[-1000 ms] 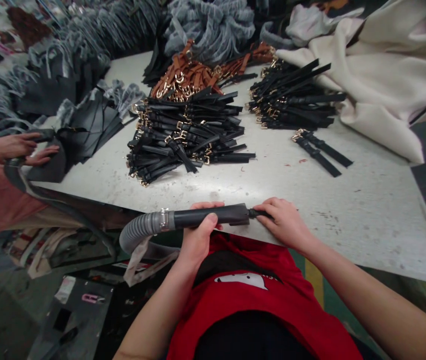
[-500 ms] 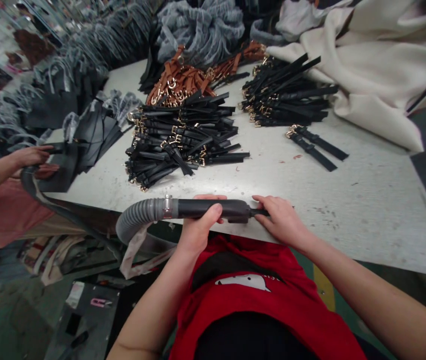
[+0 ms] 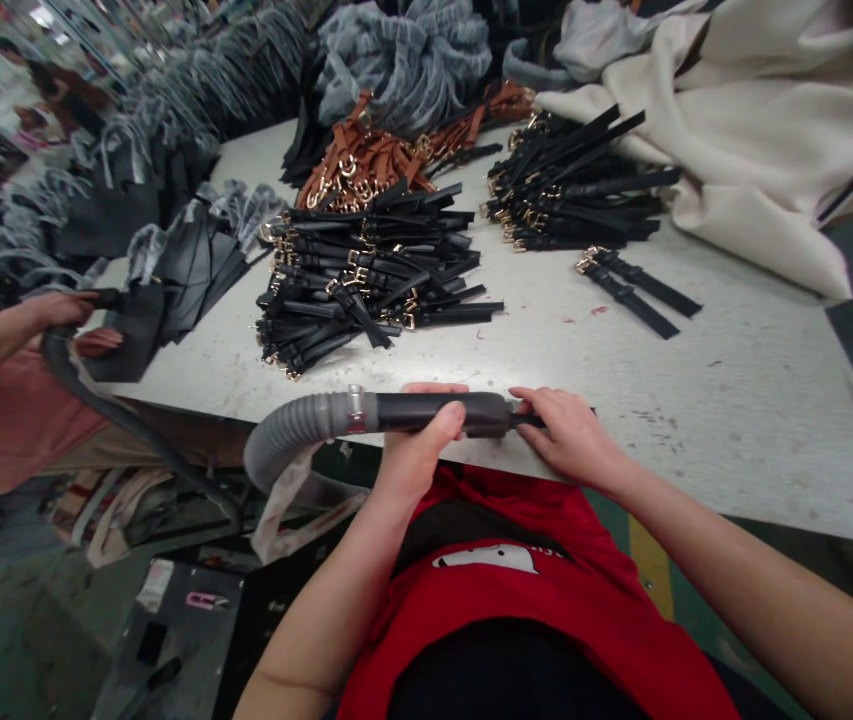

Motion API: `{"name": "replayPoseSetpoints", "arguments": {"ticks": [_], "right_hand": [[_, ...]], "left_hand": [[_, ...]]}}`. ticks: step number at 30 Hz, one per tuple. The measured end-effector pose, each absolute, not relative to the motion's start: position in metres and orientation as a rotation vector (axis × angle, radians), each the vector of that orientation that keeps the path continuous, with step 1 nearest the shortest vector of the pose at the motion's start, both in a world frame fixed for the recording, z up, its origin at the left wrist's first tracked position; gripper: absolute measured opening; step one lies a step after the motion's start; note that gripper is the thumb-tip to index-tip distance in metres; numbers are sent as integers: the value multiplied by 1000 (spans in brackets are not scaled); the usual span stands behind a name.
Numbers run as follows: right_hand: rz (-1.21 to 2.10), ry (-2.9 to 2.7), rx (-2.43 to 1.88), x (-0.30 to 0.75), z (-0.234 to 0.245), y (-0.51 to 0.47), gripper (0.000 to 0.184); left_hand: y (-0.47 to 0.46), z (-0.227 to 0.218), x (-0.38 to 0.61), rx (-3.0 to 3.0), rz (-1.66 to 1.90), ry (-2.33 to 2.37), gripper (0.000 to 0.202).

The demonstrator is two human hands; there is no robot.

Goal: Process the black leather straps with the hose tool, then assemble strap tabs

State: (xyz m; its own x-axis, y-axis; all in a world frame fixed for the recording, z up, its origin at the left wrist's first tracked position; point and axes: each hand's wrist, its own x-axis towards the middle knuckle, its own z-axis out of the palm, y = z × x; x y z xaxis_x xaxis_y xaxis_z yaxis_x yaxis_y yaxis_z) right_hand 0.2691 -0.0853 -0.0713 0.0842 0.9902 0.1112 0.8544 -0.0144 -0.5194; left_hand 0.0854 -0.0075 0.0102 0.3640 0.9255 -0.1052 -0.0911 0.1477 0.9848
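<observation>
My left hand [image 3: 422,450] is wrapped round a black tubular hot-air handpiece [image 3: 415,410], thumb on top. A ribbed grey hose [image 3: 298,425] joins its left end through a metal clamp [image 3: 356,408]. At the tool's right end, my right hand [image 3: 568,435] pinches a dark leather strap [image 3: 529,419], mostly hidden by the fingers; its tip shows past the knuckles. The strap's near end is at the nozzle. Beyond the tool lies a pile of black buckle straps [image 3: 373,270], and two similar straps [image 3: 636,290] lie apart to the right.
Behind are brown straps [image 3: 366,160], a second black strap pile [image 3: 576,185] and cream material [image 3: 756,150]. At left, a co-worker's hand [image 3: 66,308] holds another hose tool over dark panels [image 3: 193,265]. Below the white table [image 3: 741,390] stands a metal box [image 3: 171,640].
My left hand and the handpiece have shifted slightly right, closer to my right hand. More of the strap is covered by the nozzle end and fingers.
</observation>
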Motion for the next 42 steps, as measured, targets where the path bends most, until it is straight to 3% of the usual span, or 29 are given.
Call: {"name": "replayPoseSetpoints", "arguments": {"ticks": [12,42], "right_hand": [[394,-1787,-1918,269,-71,-86,41],[215,-1972,-1937,267,-69,-83,32]], "left_hand": [[-11,9,89,1284,834,861,25],[0,-7,38,740,1110,905,31]]}}
